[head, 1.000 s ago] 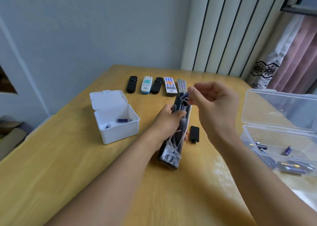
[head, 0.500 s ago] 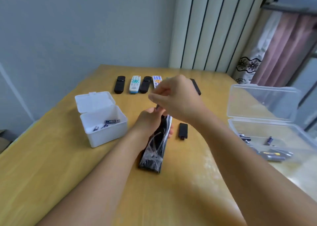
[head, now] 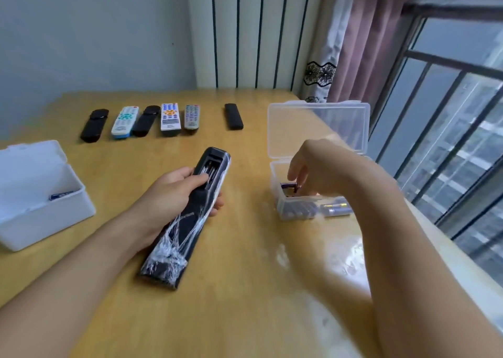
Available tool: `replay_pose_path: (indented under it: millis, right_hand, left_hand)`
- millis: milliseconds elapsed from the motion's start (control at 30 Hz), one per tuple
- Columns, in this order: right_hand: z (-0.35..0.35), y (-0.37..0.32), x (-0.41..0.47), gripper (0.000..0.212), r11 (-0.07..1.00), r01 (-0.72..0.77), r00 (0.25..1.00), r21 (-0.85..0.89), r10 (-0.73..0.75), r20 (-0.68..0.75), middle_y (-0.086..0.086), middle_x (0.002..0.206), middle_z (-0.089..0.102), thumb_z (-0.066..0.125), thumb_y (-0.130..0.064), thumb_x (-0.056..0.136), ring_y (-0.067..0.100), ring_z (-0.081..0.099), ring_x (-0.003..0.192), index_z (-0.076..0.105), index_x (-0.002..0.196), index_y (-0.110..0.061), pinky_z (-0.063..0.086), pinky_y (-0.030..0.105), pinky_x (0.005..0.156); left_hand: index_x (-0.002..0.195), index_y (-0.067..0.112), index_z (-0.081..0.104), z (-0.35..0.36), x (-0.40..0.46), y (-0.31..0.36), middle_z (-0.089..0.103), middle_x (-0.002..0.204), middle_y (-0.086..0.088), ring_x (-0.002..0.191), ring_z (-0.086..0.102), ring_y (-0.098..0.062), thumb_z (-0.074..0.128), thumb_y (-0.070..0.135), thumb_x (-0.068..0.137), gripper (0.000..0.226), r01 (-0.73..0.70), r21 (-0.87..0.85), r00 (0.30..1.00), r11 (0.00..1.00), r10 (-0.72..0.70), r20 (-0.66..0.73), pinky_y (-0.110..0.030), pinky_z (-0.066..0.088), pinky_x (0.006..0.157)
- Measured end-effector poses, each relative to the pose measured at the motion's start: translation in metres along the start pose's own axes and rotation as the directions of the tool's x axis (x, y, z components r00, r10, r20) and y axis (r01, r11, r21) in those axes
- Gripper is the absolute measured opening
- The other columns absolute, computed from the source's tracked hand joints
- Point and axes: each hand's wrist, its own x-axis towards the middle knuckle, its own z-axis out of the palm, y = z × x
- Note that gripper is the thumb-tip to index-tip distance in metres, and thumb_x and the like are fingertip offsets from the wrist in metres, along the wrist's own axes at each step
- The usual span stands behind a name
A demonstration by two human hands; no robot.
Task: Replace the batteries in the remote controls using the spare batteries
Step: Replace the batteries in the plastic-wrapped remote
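Right now the left hand (head: 174,194) grips a black remote (head: 190,213) near the middle of the wooden desk (head: 245,289); the fingers (head: 217,204) curl round its far side and the thumb lies on its back, beside the open battery compartment. The remote is wrapped in crinkled clear film, lies back side up, and its near end rests on the desk while the compartment end points toward the far edge.

The right hand (head: 324,170) reaches down into an open clear plastic box (head: 285,208) by the right edge of the desk, its lid standing upright behind. The fingertips pinch a purple battery (head: 289,186) just above the box's floor. More spare batteries (head: 334,209) lie along the box's near wall.

At the left edge sits an open white box (head: 40,221) with its lid tipped back and one blue-labelled battery (head: 61,195) showing inside. Along the far edge five remotes lie side by side: black (head: 94,125), white with a blue end (head: 124,122), black (head: 145,121), white with coloured keys (head: 170,119) and grey (head: 192,116). A sixth, black remote (head: 233,116) lies apart, to the right of that row.
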Motion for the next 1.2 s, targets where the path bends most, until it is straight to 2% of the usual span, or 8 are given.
replay_pose_path:
  millis: [133, 233, 467, 633, 733, 833, 967, 1200]
  right_hand:
    - [0.004, 0.001, 0.002, 0.014, 1.0, -0.015, 1.0, -0.011, 0.015, -0.013, 0.002, 0.076, 0.07, 0.082, -0.009, 0.074, 0.021, 0.065, 0.071, 0.078, 0.083, -0.019, 0.053, 0.027, 0.067]
    - [0.004, 0.003, 0.004, 0.01, 1.0, -0.019, 1.0, 0.013, 0.019, 0.008, 0.003, 0.076, 0.071, 0.083, -0.011, 0.074, 0.019, 0.064, 0.071, 0.077, 0.078, -0.018, 0.056, 0.029, 0.068]
    - [0.009, 0.005, 0.004, 0.012, 1.0, -0.03, 0.997, -0.011, 0.03, 0.07, 0.006, 0.092, 0.072, 0.073, -0.015, 0.086, 0.027, 0.065, 0.084, 0.08, 0.096, -0.015, 0.057, 0.033, 0.076]
    - [0.002, 0.006, 0.001, 0.01, 1.0, -0.014, 0.997, 0.0, 0.014, 0.075, 0.006, 0.088, 0.073, 0.072, -0.016, 0.088, 0.024, 0.066, 0.079, 0.078, 0.095, -0.012, 0.056, 0.033, 0.07]
    - [-0.018, 0.022, -0.007, 0.006, 0.997, -0.045, 0.999, 0.064, 0.046, 0.0, 0.002, 0.08, 0.075, 0.08, -0.017, 0.082, 0.02, 0.07, 0.075, 0.077, 0.086, -0.015, 0.06, 0.033, 0.069]
    - [-0.025, 0.036, -0.01, 0.01, 0.996, -0.086, 0.99, 0.022, 0.083, 0.118, -0.005, 0.072, 0.074, 0.085, -0.017, 0.076, 0.013, 0.066, 0.066, 0.077, 0.077, -0.024, 0.057, 0.028, 0.065]
    - [-0.018, 0.036, -0.003, 0.015, 0.987, -0.11, 0.963, -0.119, 0.135, 0.231, -0.007, 0.076, 0.074, 0.08, -0.013, 0.076, 0.014, 0.068, 0.075, 0.078, 0.074, -0.028, 0.06, 0.031, 0.075]
    - [-0.013, 0.035, 0.002, 0.017, 0.996, -0.067, 0.982, -0.064, 0.077, 0.173, -0.005, 0.081, 0.075, 0.079, -0.01, 0.079, 0.013, 0.068, 0.074, 0.081, 0.085, -0.026, 0.059, 0.027, 0.073]
  left_hand:
    - [0.116, 0.003, 0.064, 0.004, -0.006, 0.001, 0.076, 0.1, -0.021, 0.085, 0.076, -0.032, 0.052, 0.021, 0.105, 0.024, -0.005, -0.079, 1.0, 0.997, 0.006, 0.012, -0.037, 0.064, 0.067]
    - [0.118, 0.005, 0.065, 0.008, -0.01, 0.001, 0.076, 0.1, -0.017, 0.084, 0.076, -0.031, 0.053, 0.022, 0.104, 0.025, 0.013, -0.088, 0.998, 0.996, -0.007, 0.067, -0.038, 0.063, 0.07]
    - [0.119, 0.007, 0.064, 0.021, -0.015, -0.005, 0.076, 0.103, -0.016, 0.079, 0.074, -0.026, 0.054, 0.015, 0.102, 0.022, 0.011, -0.078, 0.981, 0.997, 0.004, 0.193, -0.035, 0.063, 0.069]
    - [0.123, 0.006, 0.062, 0.019, -0.013, -0.004, 0.076, 0.106, -0.017, 0.083, 0.074, -0.028, 0.055, 0.015, 0.102, 0.024, 0.011, -0.127, 0.982, 0.992, 0.014, 0.191, -0.039, 0.062, 0.075]
    - [0.124, 0.008, 0.061, 0.019, -0.014, -0.001, 0.073, 0.109, -0.021, 0.081, 0.074, -0.029, 0.055, 0.017, 0.102, 0.025, 0.017, -0.18, 0.982, 0.984, 0.017, 0.186, -0.036, 0.065, 0.066]
    - [0.124, 0.008, 0.061, 0.019, -0.014, -0.002, 0.072, 0.11, -0.023, 0.079, 0.074, -0.03, 0.056, 0.019, 0.101, 0.026, 0.007, -0.18, 0.981, 0.984, 0.028, 0.192, -0.036, 0.064, 0.066]
    - [0.124, 0.008, 0.061, 0.019, -0.012, -0.003, 0.072, 0.109, -0.024, 0.079, 0.074, -0.029, 0.056, 0.019, 0.101, 0.026, 0.0, -0.172, 0.98, 0.985, 0.034, 0.197, -0.036, 0.064, 0.066]
    - [0.123, 0.006, 0.061, 0.018, -0.012, -0.003, 0.071, 0.111, -0.026, 0.076, 0.072, -0.03, 0.051, 0.024, 0.104, 0.029, -0.003, -0.191, 0.985, 0.982, 0.036, 0.168, -0.037, 0.062, 0.065]
